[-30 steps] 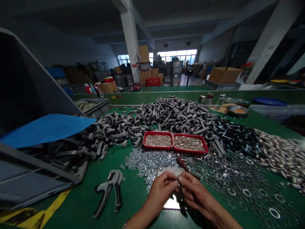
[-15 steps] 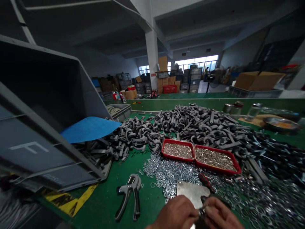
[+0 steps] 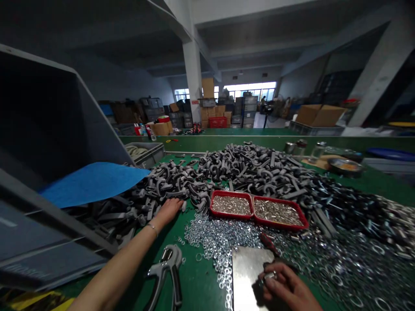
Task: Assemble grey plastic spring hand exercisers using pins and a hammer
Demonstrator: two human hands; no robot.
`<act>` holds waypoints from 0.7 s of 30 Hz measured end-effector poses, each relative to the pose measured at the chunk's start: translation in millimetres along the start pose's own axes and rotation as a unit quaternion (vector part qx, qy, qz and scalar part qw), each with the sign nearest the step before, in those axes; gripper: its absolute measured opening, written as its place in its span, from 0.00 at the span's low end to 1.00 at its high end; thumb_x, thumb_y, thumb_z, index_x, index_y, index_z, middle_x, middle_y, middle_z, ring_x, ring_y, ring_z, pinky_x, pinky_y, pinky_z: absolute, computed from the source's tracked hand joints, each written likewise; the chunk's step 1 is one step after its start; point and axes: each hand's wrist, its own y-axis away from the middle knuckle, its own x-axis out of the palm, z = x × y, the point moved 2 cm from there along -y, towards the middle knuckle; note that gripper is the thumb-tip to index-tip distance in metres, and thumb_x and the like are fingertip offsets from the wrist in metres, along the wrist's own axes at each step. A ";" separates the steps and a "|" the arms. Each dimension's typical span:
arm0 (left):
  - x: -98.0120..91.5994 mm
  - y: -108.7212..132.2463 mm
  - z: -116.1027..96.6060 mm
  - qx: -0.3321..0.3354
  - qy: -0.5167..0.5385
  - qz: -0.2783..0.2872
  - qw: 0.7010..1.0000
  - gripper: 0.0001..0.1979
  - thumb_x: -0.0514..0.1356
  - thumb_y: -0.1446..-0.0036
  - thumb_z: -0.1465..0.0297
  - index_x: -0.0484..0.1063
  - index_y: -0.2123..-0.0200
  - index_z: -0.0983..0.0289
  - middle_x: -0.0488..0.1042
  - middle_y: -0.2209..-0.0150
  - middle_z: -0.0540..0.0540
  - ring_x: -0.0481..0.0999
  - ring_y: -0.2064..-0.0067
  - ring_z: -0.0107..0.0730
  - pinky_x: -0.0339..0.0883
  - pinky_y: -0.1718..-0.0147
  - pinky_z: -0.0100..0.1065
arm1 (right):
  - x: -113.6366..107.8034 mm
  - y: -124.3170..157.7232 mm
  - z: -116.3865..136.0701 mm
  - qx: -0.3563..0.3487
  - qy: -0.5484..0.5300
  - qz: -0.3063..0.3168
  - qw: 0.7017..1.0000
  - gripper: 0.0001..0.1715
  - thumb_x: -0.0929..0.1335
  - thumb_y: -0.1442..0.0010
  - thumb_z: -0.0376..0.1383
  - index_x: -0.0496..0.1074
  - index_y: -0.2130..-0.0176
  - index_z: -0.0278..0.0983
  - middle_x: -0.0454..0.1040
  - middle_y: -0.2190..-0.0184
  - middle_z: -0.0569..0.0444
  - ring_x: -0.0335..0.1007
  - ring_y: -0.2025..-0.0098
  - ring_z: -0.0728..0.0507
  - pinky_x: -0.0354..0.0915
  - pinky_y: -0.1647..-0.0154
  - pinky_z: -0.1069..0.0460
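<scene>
My left hand reaches to the near edge of the pile of grey plastic clamp parts, its fingers curled over one grey clamp part; the fingertips are partly hidden. Above a flat metal plate, my right hand is closed on a small dark part with a shiny, ribbed metal piece, pinched between thumb and fingers. A grey and black spring clamp lies on the green table between my left forearm and the plate.
Two red trays hold small metal pins. Loose metal nuts spread around them, with rings at right. A tilted grey crate with a blue sheet stands left. A red-handled tool lies behind the plate.
My left hand has left my right hand and moved left and away to the clamp parts. My right hand stays over the plate with the small dark part. The view has shifted rightward.
</scene>
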 end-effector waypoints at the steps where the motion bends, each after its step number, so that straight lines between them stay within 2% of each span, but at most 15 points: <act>1: 0.3 0.0 -1.4 0.001 0.018 -0.004 1.000 0.20 0.55 0.42 0.75 0.72 0.47 0.64 0.76 0.60 0.60 0.75 0.52 0.47 0.63 0.47 0.47 | 0.2 -2.8 -4.9 -0.007 -0.022 0.001 1.000 0.20 0.79 0.53 0.46 0.73 0.66 0.41 0.74 0.75 0.58 0.71 0.73 0.46 0.67 0.70 0.51; 3: 0.5 7.4 -14.3 -0.004 0.058 -0.020 0.998 0.24 0.53 0.37 0.68 0.64 0.39 0.65 0.74 0.58 0.60 0.76 0.55 0.45 0.66 0.50 0.45 | -1.0 -7.0 -9.2 -0.024 -0.033 -0.004 0.999 0.21 0.79 0.53 0.45 0.72 0.66 0.39 0.74 0.75 0.57 0.71 0.73 0.47 0.66 0.70 0.51; 5: 3.9 28.6 -41.5 -0.021 0.190 -0.022 0.981 0.27 0.48 0.34 0.61 0.55 0.34 0.63 0.73 0.58 0.58 0.77 0.59 0.40 0.70 0.56 0.40 | -1.9 -8.8 -8.0 -0.041 -0.024 -0.019 0.999 0.20 0.78 0.50 0.45 0.71 0.65 0.39 0.75 0.74 0.57 0.71 0.73 0.47 0.66 0.70 0.51; 6: 8.4 44.6 -60.5 -0.037 0.307 -0.013 0.951 0.28 0.48 0.33 0.58 0.52 0.33 0.62 0.72 0.59 0.56 0.77 0.62 0.37 0.70 0.60 0.37 | -1.2 -8.9 -6.3 -0.046 -0.018 -0.025 0.998 0.19 0.78 0.48 0.45 0.71 0.65 0.38 0.75 0.73 0.57 0.71 0.73 0.47 0.66 0.69 0.51; 7: 15.8 63.4 -83.3 -0.049 0.443 0.021 0.895 0.29 0.50 0.33 0.56 0.52 0.34 0.59 0.72 0.61 0.54 0.76 0.65 0.35 0.70 0.63 0.35 | 0.4 -8.5 -4.5 -0.048 -0.011 -0.032 0.998 0.18 0.77 0.47 0.45 0.70 0.64 0.38 0.75 0.73 0.57 0.71 0.72 0.47 0.66 0.68 0.51; 8: 24.8 83.6 -108.5 -0.055 0.533 0.050 0.843 0.28 0.51 0.34 0.55 0.54 0.35 0.58 0.71 0.64 0.52 0.74 0.69 0.31 0.68 0.67 0.32 | 2.8 -7.6 -2.8 -0.044 -0.002 -0.037 0.998 0.17 0.77 0.46 0.45 0.70 0.64 0.38 0.76 0.73 0.57 0.72 0.72 0.47 0.66 0.68 0.52; 9: 35.7 103.7 -134.7 -0.060 0.588 0.090 0.801 0.28 0.54 0.35 0.55 0.56 0.36 0.57 0.70 0.65 0.50 0.71 0.71 0.28 0.65 0.71 0.29 | 5.6 -6.2 -1.1 -0.040 0.006 -0.045 0.998 0.18 0.76 0.47 0.45 0.70 0.64 0.39 0.76 0.73 0.56 0.73 0.72 0.46 0.67 0.67 0.51; 11: 59.2 138.3 -182.5 -0.059 0.639 0.153 0.751 0.28 0.62 0.40 0.57 0.61 0.40 0.57 0.68 0.64 0.49 0.64 0.75 0.22 0.58 0.77 0.26 | 10.9 -1.6 2.3 -0.033 0.023 -0.061 0.997 0.20 0.77 0.49 0.46 0.70 0.64 0.39 0.77 0.73 0.56 0.74 0.71 0.45 0.69 0.67 0.51; 13: 78.8 160.3 -216.1 -0.054 0.651 0.180 0.736 0.26 0.63 0.40 0.58 0.63 0.42 0.57 0.67 0.65 0.48 0.64 0.74 0.21 0.57 0.76 0.25 | 14.4 5.8 6.1 -0.035 0.041 -0.078 0.996 0.22 0.78 0.50 0.47 0.70 0.62 0.40 0.78 0.71 0.55 0.76 0.70 0.44 0.70 0.67 0.51; 15: 88.9 170.1 -233.7 -0.043 0.651 0.174 0.738 0.22 0.62 0.38 0.59 0.63 0.45 0.58 0.67 0.66 0.48 0.67 0.70 0.24 0.61 0.70 0.27 | 15.5 15.2 9.7 -0.039 0.059 -0.091 0.993 0.23 0.78 0.51 0.49 0.71 0.62 0.41 0.79 0.69 0.55 0.76 0.68 0.43 0.70 0.67 0.51; 18: 89.2 172.8 -243.3 -0.022 0.654 0.167 0.737 0.17 0.59 0.35 0.59 0.63 0.48 0.59 0.68 0.65 0.49 0.70 0.64 0.27 0.63 0.63 0.30 | 15.2 28.9 13.0 -0.049 0.068 -0.105 0.991 0.24 0.77 0.51 0.52 0.72 0.62 0.41 0.79 0.67 0.54 0.77 0.67 0.41 0.72 0.66 0.48; 21: 84.8 175.0 -248.6 -0.009 0.661 0.183 0.727 0.17 0.58 0.34 0.58 0.61 0.48 0.59 0.70 0.63 0.51 0.71 0.62 0.29 0.64 0.60 0.32 | 15.1 37.6 12.1 -0.067 0.056 -0.099 0.991 0.23 0.76 0.50 0.52 0.72 0.62 0.41 0.79 0.67 0.54 0.77 0.66 0.40 0.73 0.63 0.47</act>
